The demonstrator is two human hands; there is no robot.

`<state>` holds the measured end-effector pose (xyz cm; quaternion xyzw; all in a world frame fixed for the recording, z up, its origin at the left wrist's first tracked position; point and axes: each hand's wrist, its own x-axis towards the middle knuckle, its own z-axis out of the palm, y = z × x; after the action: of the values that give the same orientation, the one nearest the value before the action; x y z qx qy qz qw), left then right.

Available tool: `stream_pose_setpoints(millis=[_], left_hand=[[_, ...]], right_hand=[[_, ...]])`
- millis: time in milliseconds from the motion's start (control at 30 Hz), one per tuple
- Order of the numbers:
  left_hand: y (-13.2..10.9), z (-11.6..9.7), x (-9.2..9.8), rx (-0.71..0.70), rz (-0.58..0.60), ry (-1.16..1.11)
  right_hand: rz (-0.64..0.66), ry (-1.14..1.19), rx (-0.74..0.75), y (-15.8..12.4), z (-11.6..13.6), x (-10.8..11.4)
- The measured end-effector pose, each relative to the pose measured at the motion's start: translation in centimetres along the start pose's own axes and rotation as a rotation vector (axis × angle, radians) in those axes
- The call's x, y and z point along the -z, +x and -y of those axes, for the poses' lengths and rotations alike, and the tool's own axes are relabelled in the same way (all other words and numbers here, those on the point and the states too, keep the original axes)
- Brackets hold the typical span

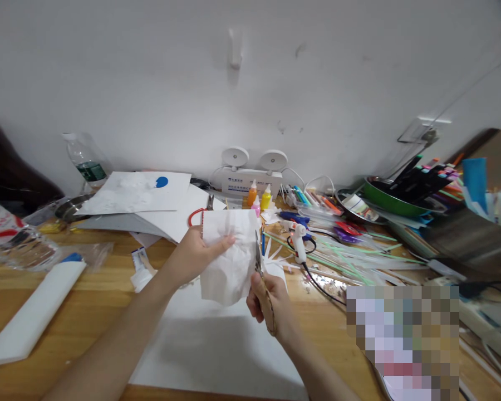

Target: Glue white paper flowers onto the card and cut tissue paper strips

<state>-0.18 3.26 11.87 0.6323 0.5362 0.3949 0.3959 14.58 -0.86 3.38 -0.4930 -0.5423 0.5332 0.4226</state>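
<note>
A crinkled piece of white paper (225, 273) hangs upright in my left hand (200, 253), thumb across its front. In my right hand (273, 301) is a pair of scissors (258, 250), blades pointing up along the paper's right edge. Whether the blades are cutting into it I cannot tell. Below both hands a large white sheet (217, 353) lies on the wooden table. Behind my left hand shows another pair of scissors with a red handle (194, 215), partly hidden by the paper.
A white glue gun (299, 245) with a black cord lies to the right, among thin strips (359, 259). Small paint bottles (253, 194) stand at the back before a white box (250, 182). At left are a folded white paper roll (35, 314) and a plastic bottle (86, 161).
</note>
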Motion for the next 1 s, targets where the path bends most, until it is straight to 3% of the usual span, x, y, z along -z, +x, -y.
stream_pose_setpoints(millis=[667, 1000], left_hand=[[0.33, 0.92, 0.12, 0.03, -0.001, -0.094], [0.19, 0.36, 0.11, 0.081, -0.075, -0.027]], right_hand=[[-0.022, 0.005, -0.056, 0.29, -0.53, -0.23], [-0.009, 0.036, -0.068, 0.2, -0.77, -0.42]])
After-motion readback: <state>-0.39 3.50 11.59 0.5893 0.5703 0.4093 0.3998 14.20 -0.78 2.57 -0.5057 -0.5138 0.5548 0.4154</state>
